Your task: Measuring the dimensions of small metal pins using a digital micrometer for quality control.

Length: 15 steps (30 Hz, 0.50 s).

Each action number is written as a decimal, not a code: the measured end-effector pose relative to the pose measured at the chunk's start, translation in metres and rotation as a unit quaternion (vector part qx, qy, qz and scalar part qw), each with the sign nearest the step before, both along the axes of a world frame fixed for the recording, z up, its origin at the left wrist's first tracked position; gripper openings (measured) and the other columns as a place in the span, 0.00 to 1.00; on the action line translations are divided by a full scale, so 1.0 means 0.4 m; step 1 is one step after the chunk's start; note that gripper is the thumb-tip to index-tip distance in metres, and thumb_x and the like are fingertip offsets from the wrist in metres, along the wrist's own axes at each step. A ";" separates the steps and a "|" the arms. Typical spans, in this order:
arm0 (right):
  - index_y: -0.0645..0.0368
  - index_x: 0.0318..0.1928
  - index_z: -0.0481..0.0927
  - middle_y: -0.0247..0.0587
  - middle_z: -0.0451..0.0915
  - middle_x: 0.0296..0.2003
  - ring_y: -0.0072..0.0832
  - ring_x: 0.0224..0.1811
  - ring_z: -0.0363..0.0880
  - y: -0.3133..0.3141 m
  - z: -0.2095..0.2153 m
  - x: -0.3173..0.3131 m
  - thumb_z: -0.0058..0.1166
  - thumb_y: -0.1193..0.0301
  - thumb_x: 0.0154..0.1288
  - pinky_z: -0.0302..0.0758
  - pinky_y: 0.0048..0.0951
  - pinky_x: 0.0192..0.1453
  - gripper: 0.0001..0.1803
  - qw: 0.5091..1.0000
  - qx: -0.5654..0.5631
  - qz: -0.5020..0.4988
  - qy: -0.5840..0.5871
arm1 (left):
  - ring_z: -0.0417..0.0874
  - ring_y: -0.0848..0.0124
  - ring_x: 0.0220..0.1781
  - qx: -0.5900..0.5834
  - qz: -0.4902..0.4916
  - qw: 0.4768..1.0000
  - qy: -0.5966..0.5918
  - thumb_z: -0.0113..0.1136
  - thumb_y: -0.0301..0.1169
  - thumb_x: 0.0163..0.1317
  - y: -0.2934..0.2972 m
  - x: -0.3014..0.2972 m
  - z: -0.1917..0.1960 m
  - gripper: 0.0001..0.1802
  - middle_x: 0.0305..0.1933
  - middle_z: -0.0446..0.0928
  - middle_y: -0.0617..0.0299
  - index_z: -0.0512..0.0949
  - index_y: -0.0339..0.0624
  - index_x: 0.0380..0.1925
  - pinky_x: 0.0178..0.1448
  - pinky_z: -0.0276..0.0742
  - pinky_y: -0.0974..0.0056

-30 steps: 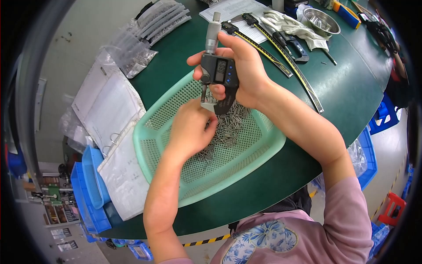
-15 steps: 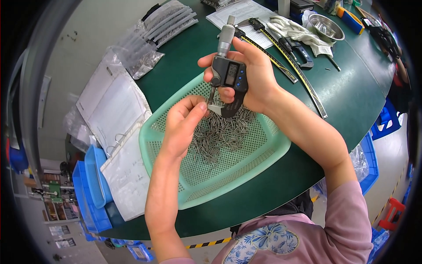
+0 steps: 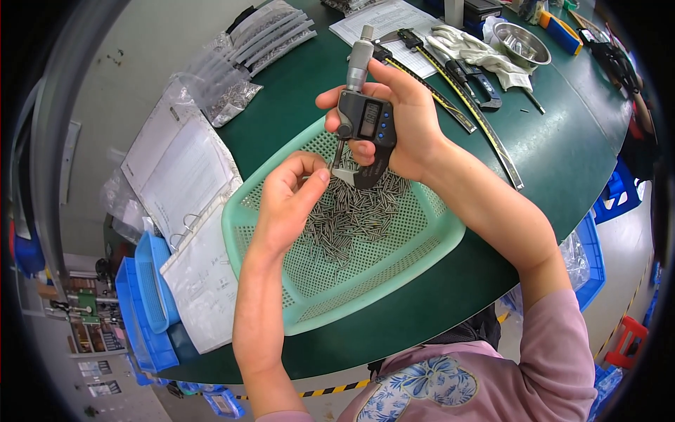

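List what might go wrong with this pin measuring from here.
1. The left hand pinches something too small to make out beside the digital micrometer; a slip would probably drop it among the loose metal pins, mixing checked with unchecked.
2. The right hand holds the micrometer in the air above the green mesh basket, so a wobble may skew the reading.

Clear plastic bags point(image 3: 232, 84) lie at the table's far left; the micrometer's small grey screen point(image 3: 370, 114) faces up.
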State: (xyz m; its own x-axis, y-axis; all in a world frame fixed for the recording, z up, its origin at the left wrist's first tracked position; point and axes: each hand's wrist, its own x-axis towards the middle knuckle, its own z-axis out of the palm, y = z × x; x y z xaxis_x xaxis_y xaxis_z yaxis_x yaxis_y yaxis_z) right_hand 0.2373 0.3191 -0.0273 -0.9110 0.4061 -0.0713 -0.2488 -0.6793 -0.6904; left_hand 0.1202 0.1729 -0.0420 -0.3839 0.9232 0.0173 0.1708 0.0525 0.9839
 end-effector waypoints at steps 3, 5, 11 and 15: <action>0.65 0.39 0.74 0.39 0.75 0.25 0.20 0.12 0.65 0.000 0.000 0.001 0.36 0.45 0.61 0.62 0.20 0.17 0.32 1.000 0.020 -0.002 -0.010 | 0.62 0.85 0.28 0.004 -0.002 1.000 0.006 0.53 0.27 0.58 0.001 0.001 0.000 0.04 0.28 0.67 0.72 0.72 0.38 0.30 0.32 0.59 0.77; 0.65 0.38 0.74 0.39 0.75 0.24 0.20 0.12 0.65 -0.001 0.004 -0.001 0.37 0.45 0.60 0.62 0.19 0.16 0.31 0.999 0.032 -0.008 -0.011 | 0.63 0.85 0.29 0.003 -0.007 1.000 -0.003 0.53 0.27 0.58 0.001 0.000 0.002 0.04 0.28 0.67 0.72 0.72 0.38 0.29 0.33 0.59 0.77; 0.64 0.35 0.74 0.39 0.75 0.23 0.19 0.11 0.64 -0.001 0.002 -0.002 0.39 0.44 0.60 0.62 0.19 0.14 0.30 0.999 0.043 -0.023 -0.011 | 0.66 0.83 0.31 0.011 0.017 0.999 -0.049 0.54 0.27 0.58 0.006 0.012 0.011 0.04 0.30 0.70 0.70 0.73 0.37 0.29 0.36 0.62 0.76; 0.64 0.34 0.73 0.38 0.74 0.21 0.19 0.11 0.62 -0.008 0.004 -0.003 0.40 0.44 0.59 0.60 0.20 0.15 0.31 0.998 0.060 -0.030 -0.007 | 0.67 0.82 0.31 0.027 0.033 0.994 -0.100 0.55 0.28 0.57 0.008 0.016 0.009 0.05 0.30 0.71 0.69 0.74 0.37 0.30 0.37 0.63 0.75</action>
